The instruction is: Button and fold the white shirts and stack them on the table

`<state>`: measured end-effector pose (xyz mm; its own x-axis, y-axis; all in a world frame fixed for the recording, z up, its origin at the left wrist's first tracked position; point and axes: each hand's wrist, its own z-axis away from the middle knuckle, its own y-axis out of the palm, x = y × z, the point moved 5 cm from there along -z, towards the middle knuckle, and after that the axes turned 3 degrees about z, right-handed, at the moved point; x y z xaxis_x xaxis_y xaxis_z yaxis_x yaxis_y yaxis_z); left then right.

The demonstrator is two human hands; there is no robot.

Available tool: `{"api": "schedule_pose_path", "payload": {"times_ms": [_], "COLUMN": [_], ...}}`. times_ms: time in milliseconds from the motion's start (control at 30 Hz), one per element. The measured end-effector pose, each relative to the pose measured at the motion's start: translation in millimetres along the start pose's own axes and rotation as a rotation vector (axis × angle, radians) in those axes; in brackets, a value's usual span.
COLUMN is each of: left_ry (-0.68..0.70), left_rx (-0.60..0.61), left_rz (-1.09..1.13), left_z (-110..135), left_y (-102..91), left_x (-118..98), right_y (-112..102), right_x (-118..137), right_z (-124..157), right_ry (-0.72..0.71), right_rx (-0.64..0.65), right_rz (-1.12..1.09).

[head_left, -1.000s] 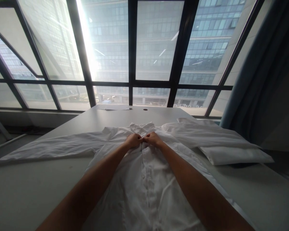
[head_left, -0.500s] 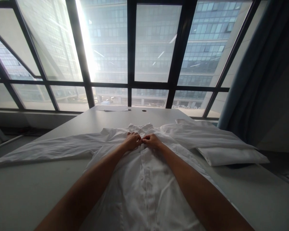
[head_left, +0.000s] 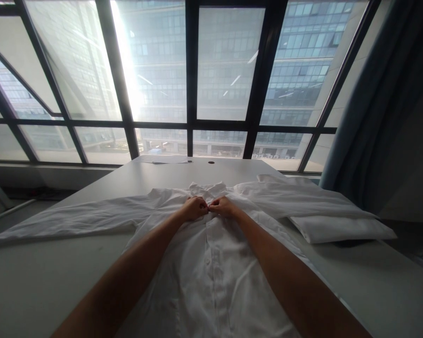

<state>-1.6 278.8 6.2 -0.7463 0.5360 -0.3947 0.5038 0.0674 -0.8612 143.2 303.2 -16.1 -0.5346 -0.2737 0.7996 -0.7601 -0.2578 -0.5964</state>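
A white button-up shirt (head_left: 204, 263) lies flat on the grey table (head_left: 39, 277), collar toward the window and sleeves spread out to both sides. My left hand (head_left: 194, 207) and my right hand (head_left: 223, 205) meet just below the collar, on the front placket. Both have their fingers curled and pinched on the shirt fabric there, knuckles almost touching. The exact spot they grip is hidden by the fingers.
A folded white cloth (head_left: 341, 228) lies at the right, under the shirt's right sleeve. A sheet of paper (head_left: 164, 159) and a small round hole (head_left: 211, 162) are at the table's far edge. Large windows stand behind, a blue-grey curtain (head_left: 373, 117) at the right.
My hands stay pinched together below the collar, with only slight finger movement. The view has shifted a little.
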Motion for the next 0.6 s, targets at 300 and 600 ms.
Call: {"api": "schedule_pose_path", "payload": {"times_ms": [300,600], "left_ry": [0.01,0.218], "left_rx": [0.007,0.0], "left_rz": [-0.015,-0.312], "left_z": [0,0], "left_y": [4.6,-13.0], "left_x": [1,-21], "right_y": [-4,-1], "right_x": [6,17], "right_z": [5,8], "right_ry": [-0.106,-0.144], "right_rx": [-0.054,-0.196], "right_rz": [0.068,0.292]}}
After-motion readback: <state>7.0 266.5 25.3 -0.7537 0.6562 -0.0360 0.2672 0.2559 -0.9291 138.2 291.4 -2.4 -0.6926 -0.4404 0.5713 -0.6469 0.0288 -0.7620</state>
